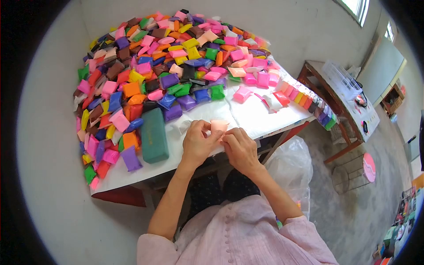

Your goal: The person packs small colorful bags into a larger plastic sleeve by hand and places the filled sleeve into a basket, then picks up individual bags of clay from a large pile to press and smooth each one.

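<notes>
My left hand (198, 142) pinches a small peach-coloured packet (218, 125) above the table's front edge. At the packet's lower right side, my right hand (240, 149) has its fingers closed on the edge of the same packet. What exactly the right fingertips grip is too small to make out. Just left of my left hand, a crumpled whitish wrapper or packet (184, 127) lies on the table. Beside it stands a long teal-green box (154, 136). A large heap of soft, pillow-shaped coloured packets (168, 57) spreads across the white-covered table (251, 119) beyond my hands.
Rainbow-ordered packets (304, 100) line the table's right end. Clear plastic bagging (291, 161) hangs beside my right arm. Farther right are a wooden table (324, 84) with a white basket (342, 79) and a wire-framed stool with a pink top (369, 168). A wall rises at left.
</notes>
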`<state>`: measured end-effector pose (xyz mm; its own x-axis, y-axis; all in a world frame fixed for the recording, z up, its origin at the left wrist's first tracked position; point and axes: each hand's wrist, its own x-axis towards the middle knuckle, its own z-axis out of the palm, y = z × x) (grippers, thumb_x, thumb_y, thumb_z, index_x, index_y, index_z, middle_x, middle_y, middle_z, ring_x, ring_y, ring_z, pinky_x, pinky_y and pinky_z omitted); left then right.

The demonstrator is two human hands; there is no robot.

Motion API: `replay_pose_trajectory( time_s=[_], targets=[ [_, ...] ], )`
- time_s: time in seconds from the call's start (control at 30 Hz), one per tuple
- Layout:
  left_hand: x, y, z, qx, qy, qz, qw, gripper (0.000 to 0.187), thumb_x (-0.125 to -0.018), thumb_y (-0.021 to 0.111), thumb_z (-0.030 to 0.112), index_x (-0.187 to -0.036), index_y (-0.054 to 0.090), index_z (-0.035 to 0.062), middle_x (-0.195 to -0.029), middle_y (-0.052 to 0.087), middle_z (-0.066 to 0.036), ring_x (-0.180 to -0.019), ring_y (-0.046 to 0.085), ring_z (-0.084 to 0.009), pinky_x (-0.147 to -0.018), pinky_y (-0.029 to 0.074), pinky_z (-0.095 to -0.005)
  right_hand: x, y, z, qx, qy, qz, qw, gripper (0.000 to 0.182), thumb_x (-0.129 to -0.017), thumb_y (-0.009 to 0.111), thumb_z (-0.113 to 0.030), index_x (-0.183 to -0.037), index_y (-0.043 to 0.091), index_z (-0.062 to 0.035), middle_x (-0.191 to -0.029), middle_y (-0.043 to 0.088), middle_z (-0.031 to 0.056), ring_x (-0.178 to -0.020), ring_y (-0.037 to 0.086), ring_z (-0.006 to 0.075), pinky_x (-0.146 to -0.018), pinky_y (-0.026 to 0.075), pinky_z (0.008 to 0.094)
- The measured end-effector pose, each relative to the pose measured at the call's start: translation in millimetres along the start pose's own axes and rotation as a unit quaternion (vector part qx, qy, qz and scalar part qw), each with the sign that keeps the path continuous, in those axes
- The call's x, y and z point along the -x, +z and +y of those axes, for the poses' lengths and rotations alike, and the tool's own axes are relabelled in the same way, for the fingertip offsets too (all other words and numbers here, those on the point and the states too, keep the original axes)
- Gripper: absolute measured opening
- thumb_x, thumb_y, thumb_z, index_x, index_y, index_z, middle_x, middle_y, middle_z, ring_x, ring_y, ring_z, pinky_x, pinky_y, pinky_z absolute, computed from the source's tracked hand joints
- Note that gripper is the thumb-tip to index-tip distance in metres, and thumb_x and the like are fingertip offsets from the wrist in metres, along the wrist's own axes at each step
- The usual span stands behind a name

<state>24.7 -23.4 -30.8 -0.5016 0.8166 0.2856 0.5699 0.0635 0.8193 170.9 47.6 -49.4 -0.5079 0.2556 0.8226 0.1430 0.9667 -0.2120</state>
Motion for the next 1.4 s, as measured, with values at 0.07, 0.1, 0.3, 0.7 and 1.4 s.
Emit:
replay_pose_trajectory(
  time_s=[0.07, 0.1, 0.3, 0.7, 1.4],
  targets=[
    [1.1, -2.0, -0.4, 0.120, -0.011, -0.013, 0.993, 0.029, -0.082, 0.078, 0.017, -0.100, 0.061, 0.0009, -0.089, 0.065, -0.006, -0.078, 0.060, -0.0117, -0.068, 0.049, -0.0291, -1.2, -10.3, -0.1, -0.111, 0.087, -0.023, 0.990, 0.019, -0.082, 0.069, -0.010, -0.093, 0.056, -0.0018, -0.092, 0.058, 0.0107, -0.073, 0.059, 0.0273, -0.060, 0.049, 0.0368],
    [1.0, -3.7, 0.1, 0.193, -0.007, -0.020, 0.981, 0.032, -0.081, 0.078, 0.015, -0.102, 0.059, 0.0007, -0.089, 0.064, -0.006, -0.079, 0.059, -0.0110, -0.068, 0.049, -0.0279, -3.7, -14.9, -1.8, -0.167, 0.129, -0.034, 0.977, 0.021, -0.083, 0.070, -0.011, -0.095, 0.057, -0.0014, -0.093, 0.059, 0.0108, -0.071, 0.060, 0.0264, -0.060, 0.049, 0.0360],
    [3.7, -2.2, 7.3, 0.317, -0.003, -0.043, 0.947, 0.038, -0.085, 0.074, 0.005, -0.116, 0.052, 0.0013, -0.095, 0.067, -0.007, -0.085, 0.063, -0.0106, -0.074, 0.051, -0.0244, -28.7, -11.0, 7.7, -0.280, 0.260, -0.061, 0.922, 0.025, -0.085, 0.075, -0.018, -0.088, 0.059, 0.0015, -0.081, 0.059, 0.0106, -0.066, 0.055, 0.0172, -0.057, 0.045, 0.0315],
    [-9.8, -13.6, 5.7, 0.310, -0.024, -0.148, 0.939, 0.027, -0.092, 0.066, 0.016, -0.116, 0.062, 0.0036, -0.099, 0.068, -0.003, -0.087, 0.061, -0.0086, -0.082, 0.049, -0.0251, -38.9, 6.9, 24.6, -0.324, 0.233, -0.012, 0.917, 0.024, -0.091, 0.069, -0.017, -0.080, 0.058, 0.0019, -0.063, 0.052, 0.0021, -0.058, 0.045, 0.0086, -0.053, 0.038, 0.0275],
    [-11.0, -7.1, -8.4, 0.346, -0.028, -0.040, 0.937, 0.013, -0.091, 0.068, 0.013, -0.098, 0.065, 0.0033, -0.082, 0.067, 0.001, -0.070, 0.058, -0.0030, -0.059, 0.045, -0.0200, -39.5, 7.3, 30.6, -0.350, 0.273, -0.162, 0.881, 0.022, -0.090, 0.070, -0.017, -0.086, 0.059, 0.0012, -0.067, 0.051, 0.0013, -0.063, 0.044, 0.0083, -0.056, 0.039, 0.0269]
  ],
)
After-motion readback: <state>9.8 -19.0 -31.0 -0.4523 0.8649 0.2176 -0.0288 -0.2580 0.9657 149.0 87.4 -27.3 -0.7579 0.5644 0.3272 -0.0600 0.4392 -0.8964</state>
